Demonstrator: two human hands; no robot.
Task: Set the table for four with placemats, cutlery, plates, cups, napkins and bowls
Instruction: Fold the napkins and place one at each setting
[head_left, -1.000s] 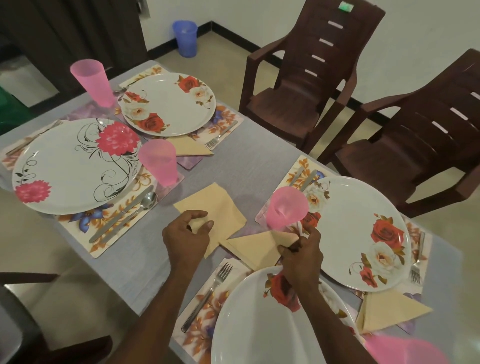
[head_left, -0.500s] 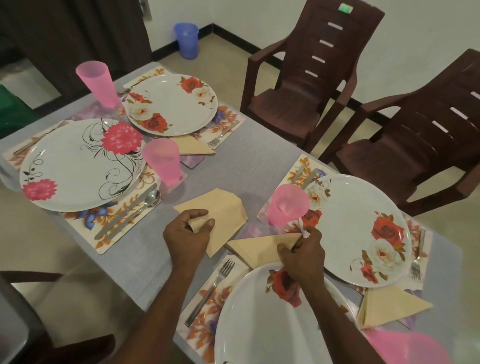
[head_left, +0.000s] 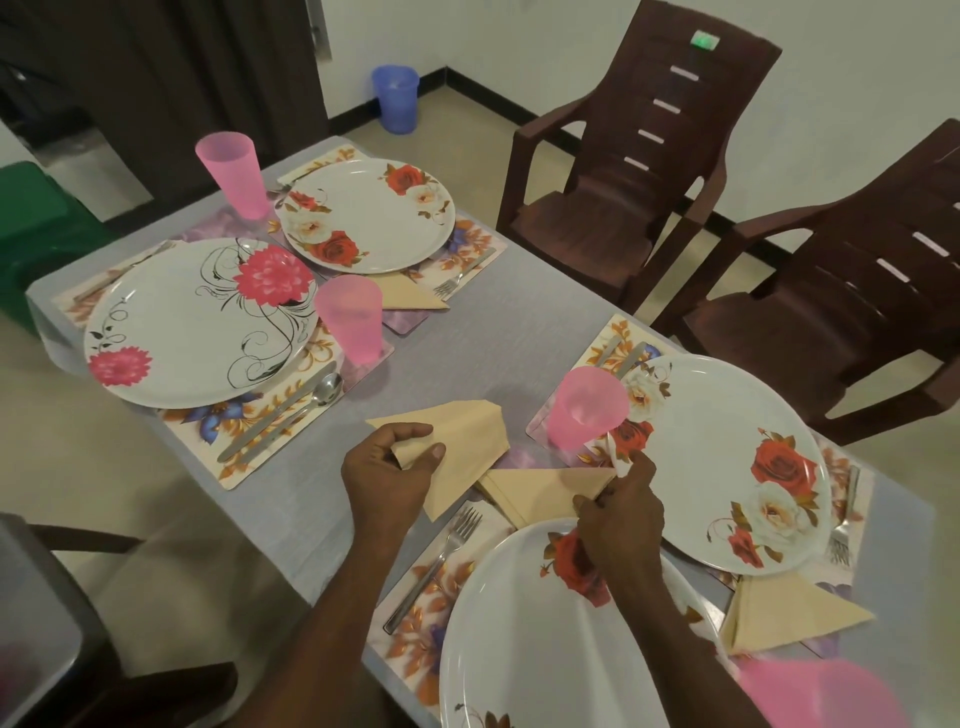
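Note:
Four floral plates lie on placemats on the grey table (head_left: 467, 343). My left hand (head_left: 387, 475) pinches the near corner of a loose yellow napkin (head_left: 470, 439) in the middle of the table. My right hand (head_left: 621, 512) pinches the right tip of a folded triangular napkin (head_left: 540, 491) beside the near plate (head_left: 524, 639). A pink cup (head_left: 584, 408) stands just beyond that hand, next to the right plate (head_left: 727, 462). A fork (head_left: 439, 558) lies left of the near plate.
Two more settings with plates, pink cups (head_left: 350, 319) and cutlery fill the far left. Another folded napkin (head_left: 784, 613) lies at the right edge. Two brown plastic chairs (head_left: 618, 171) stand beyond the table. A blurred pink cup (head_left: 826, 696) sits at the bottom right.
My left hand has lifted and folded the loose napkin's corner further over. My right hand slid a little right along the triangular napkin's tip.

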